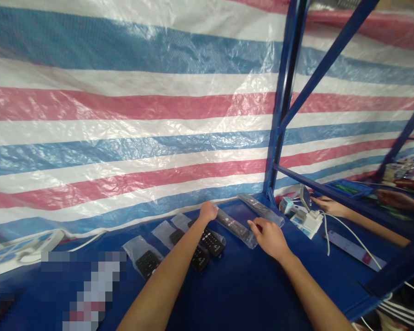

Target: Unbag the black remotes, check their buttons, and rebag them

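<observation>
Several black remote controls in clear plastic sleeves lie side by side on a blue tabletop (227, 294). My left hand (209, 211) is closed at the far end of one bagged remote control (232, 225), pinching its sleeve. At the near end of that sleeve, my right hand (271, 236) has its fingers loosely bent and apart, with nothing visible in them. Left of it lies another remote control (212, 241), partly out of its sleeve. My left forearm partly covers a further remote control (199, 258). One more bagged remote control (260, 209) rests beyond my right hand.
A striped plastic sheet (131, 110) hangs behind the table. A blue metal post (279, 101) rises at the right. Past it are a white power strip (307, 223) with cables, a phone (357, 250) and another person's hand (331, 207). A remote control (147, 263) lies at left.
</observation>
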{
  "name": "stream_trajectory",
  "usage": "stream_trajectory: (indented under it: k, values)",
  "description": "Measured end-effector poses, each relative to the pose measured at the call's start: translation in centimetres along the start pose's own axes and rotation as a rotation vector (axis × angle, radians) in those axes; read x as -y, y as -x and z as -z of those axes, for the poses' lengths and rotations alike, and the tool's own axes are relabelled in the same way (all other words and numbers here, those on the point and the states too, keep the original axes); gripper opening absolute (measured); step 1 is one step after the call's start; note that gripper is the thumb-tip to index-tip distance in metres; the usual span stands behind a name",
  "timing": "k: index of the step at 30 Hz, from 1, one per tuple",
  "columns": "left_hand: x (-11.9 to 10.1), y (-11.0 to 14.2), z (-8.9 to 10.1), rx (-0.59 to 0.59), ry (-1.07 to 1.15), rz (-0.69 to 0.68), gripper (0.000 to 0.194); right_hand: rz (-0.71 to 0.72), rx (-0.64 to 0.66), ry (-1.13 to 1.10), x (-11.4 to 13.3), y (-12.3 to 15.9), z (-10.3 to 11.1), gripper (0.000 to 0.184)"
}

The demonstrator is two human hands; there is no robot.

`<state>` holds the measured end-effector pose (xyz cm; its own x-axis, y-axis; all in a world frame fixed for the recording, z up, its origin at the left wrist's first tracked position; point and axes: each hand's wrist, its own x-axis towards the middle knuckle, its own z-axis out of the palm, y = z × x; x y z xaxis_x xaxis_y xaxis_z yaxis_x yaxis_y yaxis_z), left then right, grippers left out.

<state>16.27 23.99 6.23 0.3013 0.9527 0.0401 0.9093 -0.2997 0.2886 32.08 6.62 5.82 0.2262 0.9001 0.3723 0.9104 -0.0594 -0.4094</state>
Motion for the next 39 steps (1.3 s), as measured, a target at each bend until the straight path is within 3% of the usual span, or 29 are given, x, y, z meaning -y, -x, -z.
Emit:
stream_trajectory:
  k: [6, 13, 22, 29, 35, 37, 39]
  values:
    - [-1.0, 1.4, 1.3, -0.086, -0.018, -0.048, 0.026, -0.001, -0.025, -0.041, 0.2, 0.1, 0.1, 0.043]
    - [-3.1, 3.1, 6.1, -0.268, -0.053, -0.183, 0.023, -0.062, -0.109, -0.060, 0.3, 0.2, 0.4, 0.047]
    - [-6.5, 5.3, 12.8, -0.377, -0.004, -0.277, 0.026, -0.072, 0.169, -0.012, 1.7, 0.6, 0.4, 0.043]
    - [-7.9, 7.1, 15.6, -0.489, 0.046, -0.381, 0.022, -0.053, 0.204, -0.030, 2.2, 0.5, -0.1, 0.031]
    - [-6.4, 7.1, 20.2, -0.695, 0.293, -0.436, 0.018, -0.082, 0.204, -0.005, 2.0, 0.6, 0.3, 0.028]
    - [-5.0, 6.3, 21.3, -0.747, 0.443, -0.387, 0.019, -0.148, 0.179, 0.011, 1.8, 0.5, 0.6, 0.028]
    - [-3.2, 5.0, 20.9, -0.742, 0.562, -0.259, 0.022, -0.229, 0.137, 0.014, 1.6, 0.2, 1.0, 0.030]
